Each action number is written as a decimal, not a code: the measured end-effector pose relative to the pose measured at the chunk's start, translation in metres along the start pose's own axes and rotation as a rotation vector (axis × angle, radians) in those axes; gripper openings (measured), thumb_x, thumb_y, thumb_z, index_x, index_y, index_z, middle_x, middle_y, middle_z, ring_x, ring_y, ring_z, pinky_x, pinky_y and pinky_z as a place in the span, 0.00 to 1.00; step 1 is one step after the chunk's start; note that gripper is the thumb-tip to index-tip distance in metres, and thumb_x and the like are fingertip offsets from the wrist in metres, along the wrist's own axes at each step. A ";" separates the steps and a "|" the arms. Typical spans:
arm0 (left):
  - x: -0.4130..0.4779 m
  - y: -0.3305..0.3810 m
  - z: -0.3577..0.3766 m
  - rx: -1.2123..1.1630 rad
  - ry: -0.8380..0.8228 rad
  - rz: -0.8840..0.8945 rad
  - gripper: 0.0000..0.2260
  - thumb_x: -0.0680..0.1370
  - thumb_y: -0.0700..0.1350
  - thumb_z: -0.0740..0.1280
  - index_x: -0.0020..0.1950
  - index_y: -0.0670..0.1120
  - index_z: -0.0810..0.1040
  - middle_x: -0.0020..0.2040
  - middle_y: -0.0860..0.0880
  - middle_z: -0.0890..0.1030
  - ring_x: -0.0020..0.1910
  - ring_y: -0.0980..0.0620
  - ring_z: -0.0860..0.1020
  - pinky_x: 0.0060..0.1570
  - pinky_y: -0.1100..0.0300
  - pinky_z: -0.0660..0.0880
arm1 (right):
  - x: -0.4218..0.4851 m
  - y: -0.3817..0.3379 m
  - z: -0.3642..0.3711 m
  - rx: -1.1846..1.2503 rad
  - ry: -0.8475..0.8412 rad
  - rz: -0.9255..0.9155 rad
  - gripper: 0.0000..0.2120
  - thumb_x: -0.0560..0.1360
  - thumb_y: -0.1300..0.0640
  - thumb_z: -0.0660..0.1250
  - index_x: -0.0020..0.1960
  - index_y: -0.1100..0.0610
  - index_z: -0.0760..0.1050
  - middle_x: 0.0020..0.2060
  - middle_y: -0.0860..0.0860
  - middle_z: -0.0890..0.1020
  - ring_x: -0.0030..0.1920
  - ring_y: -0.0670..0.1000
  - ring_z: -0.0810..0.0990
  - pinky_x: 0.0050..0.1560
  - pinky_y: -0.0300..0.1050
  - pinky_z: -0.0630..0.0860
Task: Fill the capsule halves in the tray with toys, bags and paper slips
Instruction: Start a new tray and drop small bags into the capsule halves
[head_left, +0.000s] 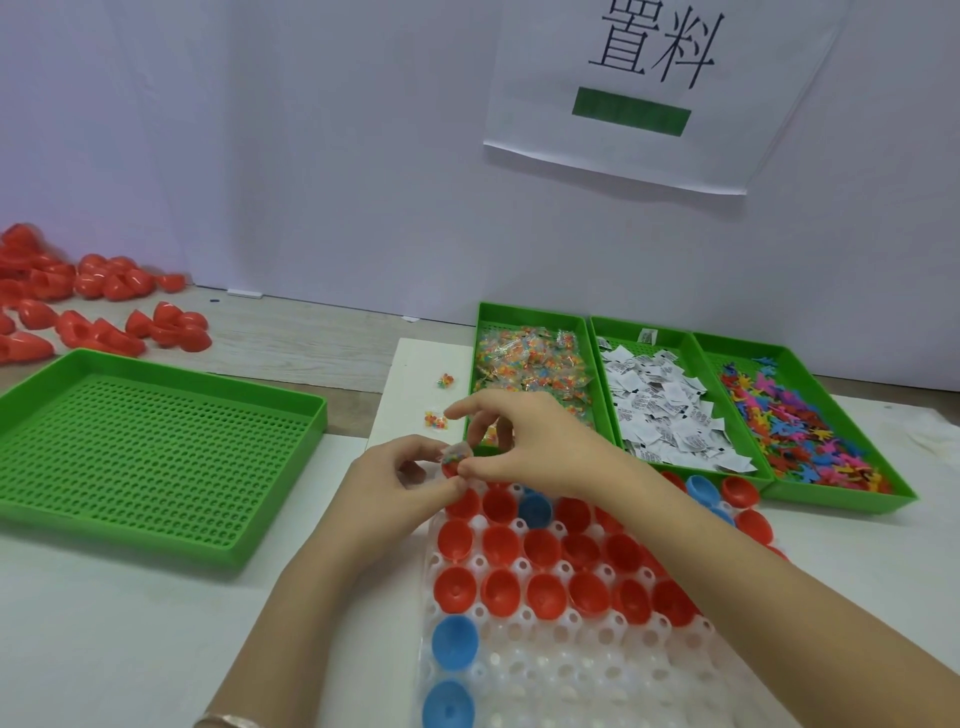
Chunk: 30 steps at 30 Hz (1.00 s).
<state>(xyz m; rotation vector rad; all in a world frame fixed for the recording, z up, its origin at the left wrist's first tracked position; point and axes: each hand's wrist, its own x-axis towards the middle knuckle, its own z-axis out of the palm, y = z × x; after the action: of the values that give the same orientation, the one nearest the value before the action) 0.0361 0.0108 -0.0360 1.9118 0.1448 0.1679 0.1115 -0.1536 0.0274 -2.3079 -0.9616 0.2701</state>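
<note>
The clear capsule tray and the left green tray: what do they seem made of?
Capsule tray: probably thin translucent plastic, glossy; its moulded cups catch highlights. Left green tray: looks like rigid moulded plastic, slightly shiny, with a regular grid of holes in its floor.

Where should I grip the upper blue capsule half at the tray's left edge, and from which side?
Pinch the rim of the blue capsule half from above, one finger inside. It sits open side up in the white tray, and the cell to its right looks empty, so that rim is probably freest.
</note>
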 end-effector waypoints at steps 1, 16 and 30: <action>0.000 0.000 0.000 0.002 0.004 -0.001 0.13 0.62 0.55 0.73 0.45 0.58 0.82 0.38 0.62 0.81 0.33 0.62 0.73 0.36 0.71 0.68 | -0.002 -0.001 -0.002 0.010 0.023 -0.004 0.21 0.70 0.50 0.74 0.61 0.42 0.74 0.43 0.40 0.78 0.35 0.40 0.73 0.44 0.39 0.75; 0.005 -0.013 0.001 -0.052 0.016 0.051 0.16 0.62 0.50 0.77 0.48 0.57 0.82 0.43 0.61 0.83 0.42 0.53 0.77 0.40 0.68 0.71 | -0.128 0.181 -0.128 -0.359 0.344 0.847 0.15 0.74 0.50 0.72 0.55 0.58 0.82 0.53 0.55 0.83 0.49 0.52 0.79 0.47 0.42 0.70; 0.002 -0.001 -0.001 -0.133 -0.036 -0.005 0.11 0.69 0.41 0.77 0.48 0.54 0.84 0.44 0.52 0.85 0.46 0.41 0.79 0.52 0.49 0.75 | -0.109 0.114 -0.124 0.054 1.024 0.396 0.06 0.72 0.59 0.73 0.40 0.52 0.77 0.40 0.50 0.83 0.36 0.38 0.79 0.39 0.29 0.72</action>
<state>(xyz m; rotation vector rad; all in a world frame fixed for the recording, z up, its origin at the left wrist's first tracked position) 0.0376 0.0127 -0.0365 1.7808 0.1114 0.1362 0.1487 -0.3496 0.0502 -2.1195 0.0165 -0.6706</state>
